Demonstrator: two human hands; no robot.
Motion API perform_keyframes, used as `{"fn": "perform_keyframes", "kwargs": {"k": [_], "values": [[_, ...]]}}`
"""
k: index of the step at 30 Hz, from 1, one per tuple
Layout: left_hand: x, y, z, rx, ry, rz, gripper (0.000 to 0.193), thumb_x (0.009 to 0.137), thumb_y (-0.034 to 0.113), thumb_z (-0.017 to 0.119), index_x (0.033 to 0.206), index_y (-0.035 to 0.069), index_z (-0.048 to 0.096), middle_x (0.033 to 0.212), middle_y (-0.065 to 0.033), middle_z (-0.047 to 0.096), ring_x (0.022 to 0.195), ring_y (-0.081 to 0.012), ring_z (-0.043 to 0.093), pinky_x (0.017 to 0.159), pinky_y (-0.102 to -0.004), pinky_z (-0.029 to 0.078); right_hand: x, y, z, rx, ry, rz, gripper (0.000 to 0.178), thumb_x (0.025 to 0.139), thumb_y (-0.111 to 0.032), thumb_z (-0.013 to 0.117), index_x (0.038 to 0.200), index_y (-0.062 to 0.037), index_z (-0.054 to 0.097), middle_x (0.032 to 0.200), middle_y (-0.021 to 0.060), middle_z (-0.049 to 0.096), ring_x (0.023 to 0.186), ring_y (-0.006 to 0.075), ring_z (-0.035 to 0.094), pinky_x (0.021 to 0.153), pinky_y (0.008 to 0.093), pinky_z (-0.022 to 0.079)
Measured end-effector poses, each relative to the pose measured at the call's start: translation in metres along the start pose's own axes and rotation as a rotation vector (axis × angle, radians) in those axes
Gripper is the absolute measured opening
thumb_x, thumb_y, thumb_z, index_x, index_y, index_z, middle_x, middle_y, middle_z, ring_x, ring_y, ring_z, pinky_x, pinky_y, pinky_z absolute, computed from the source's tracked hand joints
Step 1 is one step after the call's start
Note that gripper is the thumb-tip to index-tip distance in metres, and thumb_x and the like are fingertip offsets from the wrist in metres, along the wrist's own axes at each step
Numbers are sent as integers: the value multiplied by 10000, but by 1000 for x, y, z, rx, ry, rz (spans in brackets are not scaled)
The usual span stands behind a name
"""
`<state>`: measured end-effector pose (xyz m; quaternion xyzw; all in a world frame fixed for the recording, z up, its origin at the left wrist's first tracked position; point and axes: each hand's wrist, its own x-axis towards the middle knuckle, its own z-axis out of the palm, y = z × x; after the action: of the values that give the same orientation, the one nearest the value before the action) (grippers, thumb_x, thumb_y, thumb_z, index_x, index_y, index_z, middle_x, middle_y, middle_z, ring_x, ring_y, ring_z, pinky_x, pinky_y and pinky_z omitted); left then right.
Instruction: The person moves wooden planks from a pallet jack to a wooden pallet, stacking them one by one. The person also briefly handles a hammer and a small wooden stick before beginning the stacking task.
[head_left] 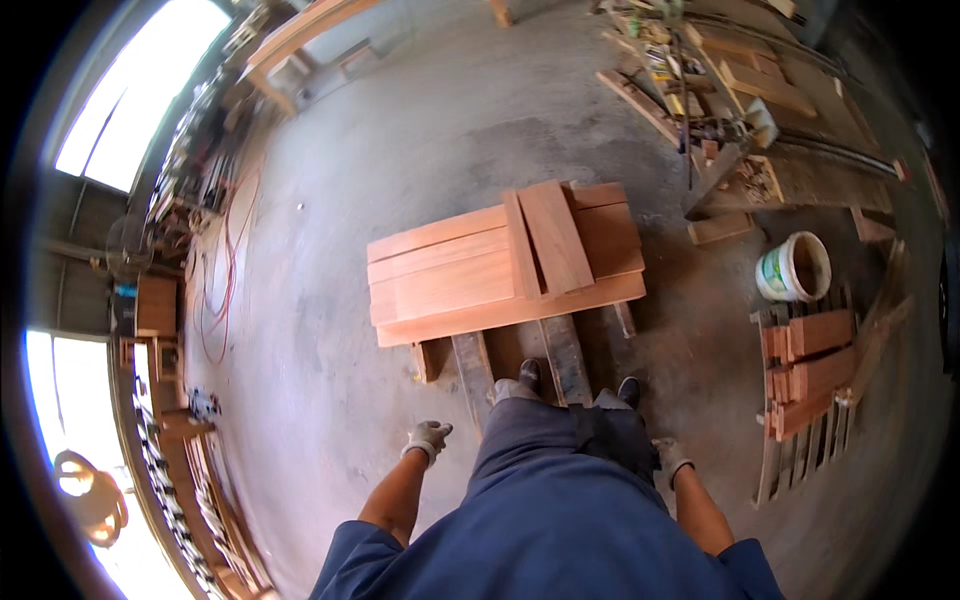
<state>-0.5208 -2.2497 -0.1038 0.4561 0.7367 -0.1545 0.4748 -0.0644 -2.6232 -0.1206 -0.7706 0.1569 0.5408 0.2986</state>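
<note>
My left hand (428,440), in a pale work glove, hangs to the left of my legs. Its fingers are loosely bent and apart, with nothing in them. My right hand (673,455), gloved too, is beside my right thigh; its fingers look slightly spread and hold nothing I can see. Ahead of my feet lies a stack of reddish wooden boards (440,275), laid side by side. Across its right part rest a wide short board (556,238) and a narrow strip (521,245), both tilted. Neither hand touches the wood.
Dark support beams (566,360) under the stack reach toward my feet. To the right, a white bucket (794,268) stands behind a pallet (770,470) with wooden pieces (822,372). A cluttered workbench (810,185) is at far right. A red hose (228,280) lies on the left floor.
</note>
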Motion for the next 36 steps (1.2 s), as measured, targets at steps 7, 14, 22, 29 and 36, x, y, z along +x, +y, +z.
{"fn": "perform_keyframes", "kwargs": {"k": [7,14,22,29,36], "values": [[-14,-200,203,78,69,210,409,916,392,637,1133,48,684,918,-137,695,763,-289,657,686,-410,530,46,-79,-48,-149,-126,-104,132,936,-143,612,1043,-80,658,802,60,659,679,213,664,603,383,549],[-128,-158,299,11,-64,-5,485,898,472,591,1168,79,676,1035,-180,675,959,-326,619,809,-416,499,68,-143,-121,-344,7,-89,76,942,-164,612,929,-91,630,699,43,602,575,206,627,518,376,530],[-115,-165,282,-73,7,-53,573,877,563,539,1208,113,667,1169,-229,652,1182,-367,576,949,-422,464,78,-175,-67,-431,-85,-245,49,905,-97,649,919,-53,668,740,81,660,634,218,662,541,356,546],[-48,-144,203,-35,145,206,461,842,413,687,1140,62,711,1018,-141,729,939,-267,684,830,-394,524,-15,-181,45,-526,-179,-182,139,919,-152,662,1010,-47,647,799,64,666,629,182,650,567,332,545],[-39,-55,99,-854,-118,-26,161,915,181,649,1004,50,678,718,-22,608,610,-169,610,550,-308,492,-29,-190,89,-506,-186,-226,185,921,-160,668,1060,-38,652,842,65,678,647,172,660,580,314,550]]}}
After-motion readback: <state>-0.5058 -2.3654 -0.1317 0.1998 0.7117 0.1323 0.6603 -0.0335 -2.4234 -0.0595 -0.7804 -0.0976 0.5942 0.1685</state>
